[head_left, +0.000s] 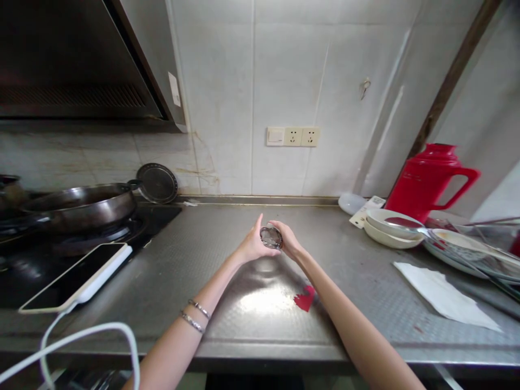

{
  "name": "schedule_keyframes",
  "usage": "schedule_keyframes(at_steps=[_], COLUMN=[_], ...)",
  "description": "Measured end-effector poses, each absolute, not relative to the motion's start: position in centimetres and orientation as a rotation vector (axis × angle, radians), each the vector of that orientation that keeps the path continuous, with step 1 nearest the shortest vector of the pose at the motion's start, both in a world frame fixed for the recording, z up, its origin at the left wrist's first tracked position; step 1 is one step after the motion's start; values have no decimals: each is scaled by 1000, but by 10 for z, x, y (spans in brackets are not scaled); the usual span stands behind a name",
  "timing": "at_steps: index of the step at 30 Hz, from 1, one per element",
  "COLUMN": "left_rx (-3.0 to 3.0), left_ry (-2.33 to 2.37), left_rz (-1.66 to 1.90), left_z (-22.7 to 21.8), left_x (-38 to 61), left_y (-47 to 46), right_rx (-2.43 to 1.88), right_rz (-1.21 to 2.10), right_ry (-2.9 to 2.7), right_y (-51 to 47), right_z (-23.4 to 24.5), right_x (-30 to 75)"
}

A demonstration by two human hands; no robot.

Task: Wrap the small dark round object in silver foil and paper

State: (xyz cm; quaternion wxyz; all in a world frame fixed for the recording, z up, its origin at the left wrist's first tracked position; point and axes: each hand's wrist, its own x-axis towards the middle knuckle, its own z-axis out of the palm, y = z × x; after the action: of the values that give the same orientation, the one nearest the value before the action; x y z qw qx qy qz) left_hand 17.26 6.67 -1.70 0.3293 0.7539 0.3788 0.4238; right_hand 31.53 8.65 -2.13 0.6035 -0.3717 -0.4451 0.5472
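Observation:
My left hand point(252, 244) and my right hand point(287, 238) are cupped around a small round clear glass point(271, 237), one on each side. It looks like a drinking glass seen from above, with its rim facing me; the exact kind is hard to tell. The left thumb lies along its near side, and the left index finger points up and away. The fingers on its far side are partly hidden. Nearer to me, a red heart-shaped piece point(305, 299) lies on the steel countertop point(227, 325), beside my right forearm.
At left are a steel pan point(81, 208) on the black stove point(28, 276), a round dark lid point(157, 183) against the wall, and a phone point(75, 276) with a white cable. At right stand a red thermos point(426, 181), stacked bowls point(392, 238) and a white napkin point(444, 295).

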Motion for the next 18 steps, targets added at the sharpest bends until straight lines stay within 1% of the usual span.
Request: schedule_keyframes(at_steps=[7, 18], left_rx=[1884, 1800], left_ry=[1098, 1021], left_rz=[1139, 1136], left_z=[-14, -29], left_x=[172, 173], left_y=[66, 76], right_rx=[-781, -750], right_rz=[1440, 1467], right_ry=[-996, -950], right_y=[86, 95], right_z=[-20, -33], right_x=[311, 314])
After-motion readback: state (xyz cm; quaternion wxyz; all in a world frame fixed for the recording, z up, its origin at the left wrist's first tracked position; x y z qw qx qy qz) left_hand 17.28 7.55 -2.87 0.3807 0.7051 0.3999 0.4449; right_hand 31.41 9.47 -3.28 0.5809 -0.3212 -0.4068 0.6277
